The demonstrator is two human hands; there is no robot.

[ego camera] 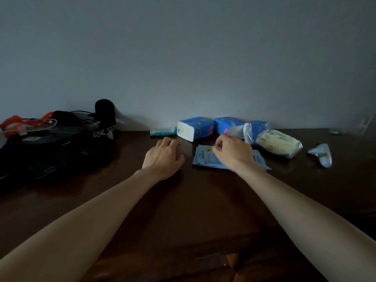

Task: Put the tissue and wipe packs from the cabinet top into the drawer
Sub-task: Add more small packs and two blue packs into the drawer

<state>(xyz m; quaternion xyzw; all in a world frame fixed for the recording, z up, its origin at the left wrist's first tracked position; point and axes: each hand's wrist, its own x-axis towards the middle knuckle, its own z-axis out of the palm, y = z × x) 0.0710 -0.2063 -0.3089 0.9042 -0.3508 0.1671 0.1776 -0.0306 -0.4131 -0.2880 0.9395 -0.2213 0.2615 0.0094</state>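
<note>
On the dark wooden cabinet top (183, 200), a flat light-blue wipe pack (205, 157) lies under my right hand (234, 153), whose fingers are curled above its upper edge; whether they pinch it is unclear. My left hand (164, 155) rests palm-down on the wood, fingers spread, holding nothing. Behind stand two blue tissue packs (195, 128) (225, 124), an opened blue pack (252, 129), a pale cream pack (278, 143) and a slim teal pack (162, 131) by the wall. The drawer is not clearly in view.
A black bag (50, 151) with cables, an orange item (12, 124) and a black cylinder (104, 111) fills the left side. A crumpled light wrapper (322, 154) lies at the right. The grey wall (183, 58) runs just behind the packs.
</note>
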